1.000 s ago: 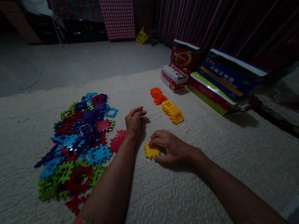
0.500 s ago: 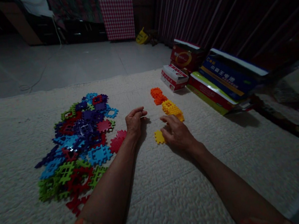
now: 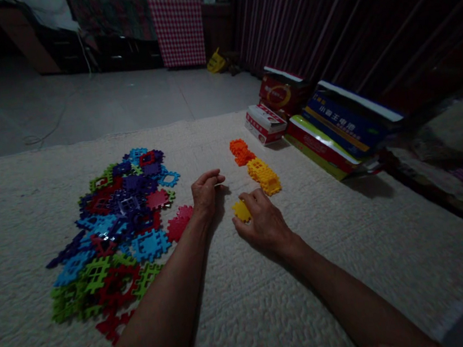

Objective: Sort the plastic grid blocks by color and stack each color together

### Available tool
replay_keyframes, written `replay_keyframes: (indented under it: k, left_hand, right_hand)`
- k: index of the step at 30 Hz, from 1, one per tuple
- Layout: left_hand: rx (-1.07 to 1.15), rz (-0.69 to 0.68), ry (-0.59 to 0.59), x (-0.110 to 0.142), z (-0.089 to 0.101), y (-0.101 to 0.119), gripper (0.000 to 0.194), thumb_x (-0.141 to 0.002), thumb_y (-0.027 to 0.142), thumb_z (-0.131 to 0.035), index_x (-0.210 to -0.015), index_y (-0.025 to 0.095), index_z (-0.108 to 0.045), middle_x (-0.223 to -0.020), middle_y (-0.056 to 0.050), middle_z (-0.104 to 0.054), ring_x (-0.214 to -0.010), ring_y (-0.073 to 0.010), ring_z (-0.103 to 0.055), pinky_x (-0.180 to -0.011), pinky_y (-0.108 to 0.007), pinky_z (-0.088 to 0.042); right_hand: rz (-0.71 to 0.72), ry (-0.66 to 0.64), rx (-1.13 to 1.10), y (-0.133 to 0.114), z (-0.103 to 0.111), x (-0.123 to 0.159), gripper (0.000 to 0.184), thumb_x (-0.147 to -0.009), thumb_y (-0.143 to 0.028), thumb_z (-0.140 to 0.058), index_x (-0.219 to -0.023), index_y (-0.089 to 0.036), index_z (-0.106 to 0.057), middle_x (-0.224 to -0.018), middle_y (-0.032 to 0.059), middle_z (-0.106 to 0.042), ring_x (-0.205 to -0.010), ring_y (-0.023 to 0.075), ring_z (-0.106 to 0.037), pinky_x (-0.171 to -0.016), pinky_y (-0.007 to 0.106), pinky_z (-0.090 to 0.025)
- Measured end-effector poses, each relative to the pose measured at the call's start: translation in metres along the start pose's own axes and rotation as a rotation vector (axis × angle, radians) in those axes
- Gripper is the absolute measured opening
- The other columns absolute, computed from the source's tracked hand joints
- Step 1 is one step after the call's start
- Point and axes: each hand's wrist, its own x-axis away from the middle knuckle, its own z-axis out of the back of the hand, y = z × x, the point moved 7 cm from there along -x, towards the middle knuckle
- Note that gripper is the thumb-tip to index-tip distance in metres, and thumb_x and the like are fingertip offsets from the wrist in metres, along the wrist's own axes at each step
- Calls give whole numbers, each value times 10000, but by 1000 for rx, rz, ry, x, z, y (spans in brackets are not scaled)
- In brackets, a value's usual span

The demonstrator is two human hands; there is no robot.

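My right hand (image 3: 263, 219) has its thumb and fingers around the edges of a yellow notched building tile (image 3: 241, 211), low over the pale quilted mat. To its left, my left hand (image 3: 206, 193) rests with fingers stretched out and holds nothing. Just beyond my right hand lies a row of yellow tiles (image 3: 263, 175), with a cluster of orange tiles (image 3: 240, 152) at its far end. A pinkish-red tile (image 3: 180, 223) lies beside my left wrist, at the edge of a mixed pile of purple, blue, green and red tiles (image 3: 128, 204).
At the back right stand a small white and red box (image 3: 266, 123), a dark red box (image 3: 283, 92) and a blue box (image 3: 343, 116), with a green and red box (image 3: 317, 148) in front. The quilted mat (image 3: 234, 321) meets a tiled floor (image 3: 141, 103).
My right hand moved the yellow tile away from me and rightward, shifted its fingers beside it, then closed round it again. My left hand stayed put. The view has shifted slightly.
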Motion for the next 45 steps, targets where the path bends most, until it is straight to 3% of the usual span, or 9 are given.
replay_keyframes:
  k: [4,8,12,23,26,29,35,37,45]
  left_hand:
    - [1,15,5,0,-1,0,296,-584,195,-636,-863,124,-706,-693,-24,-679,-538,-100,-580,-530,-225,-486]
    - [-4,13,18,-1,0,-1,270,-594,182,-625,-844,118,-706,-678,-28,-672,-542,-100,-579,-531,-221,-484]
    - [-9,8,14,-3,1,-2,272,-594,181,-628,-844,116,-713,-674,-30,-673,-555,-99,-588,-526,-206,-475]
    - [0,-3,3,-3,1,-3,276,-590,194,-641,-847,122,-714,-690,-33,-679,-559,-105,-596,-523,-216,-491]
    - [-6,12,-7,-3,1,-5,298,-594,198,-643,-873,121,-714,-699,-32,-682,-525,-101,-578,-518,-232,-497]
    - [-10,16,0,-2,0,-4,292,-599,193,-634,-870,122,-715,-696,-30,-678,-534,-100,-585,-530,-226,-494]
    - [-53,35,7,3,-4,-3,287,-605,187,-603,-861,125,-719,-686,-25,-673,-503,-89,-562,-514,-215,-448]
    - [-29,28,-2,2,-3,-3,290,-611,190,-606,-872,128,-717,-691,-24,-674,-503,-85,-557,-520,-214,-443]
    - [-15,16,23,-2,2,-3,253,-638,133,-600,-868,125,-705,-695,-33,-672,-595,-101,-594,-613,-230,-481]
  right_hand:
    - [33,397,-92,38,25,-5,512,-826,-339,-675,-1291,-186,-525,-1198,135,-514,-1164,294,-520,-1027,477,-483]
    - [-53,542,-78,80,35,-5,558,-807,-306,-674,-1323,-174,-506,-1223,146,-490,-1162,294,-520,-1025,496,-489]
    - [-91,520,-67,92,29,-6,601,-774,-296,-678,-1335,-174,-498,-1224,152,-499,-1150,296,-529,-1005,488,-509]
    - [-125,510,67,88,29,-4,587,-754,-334,-703,-1293,-170,-537,-1213,170,-528,-1149,338,-540,-988,533,-490]
    - [-39,577,38,75,38,-1,554,-777,-309,-686,-1291,-172,-532,-1236,172,-512,-1179,342,-523,-1012,548,-474]
    - [149,598,-67,50,38,3,393,-846,-205,-601,-1237,-189,-562,-1177,142,-543,-1146,292,-552,-999,494,-499]
    - [359,346,-224,7,7,3,274,-866,-76,-503,-1075,-210,-621,-994,78,-622,-963,216,-619,-867,363,-545]
    - [374,287,-220,4,-2,1,248,-858,-72,-501,-1025,-204,-630,-946,70,-631,-917,211,-623,-829,342,-538]
    - [341,273,-185,16,-10,-6,179,-858,-123,-475,-894,-207,-629,-857,67,-652,-841,215,-621,-789,345,-517]
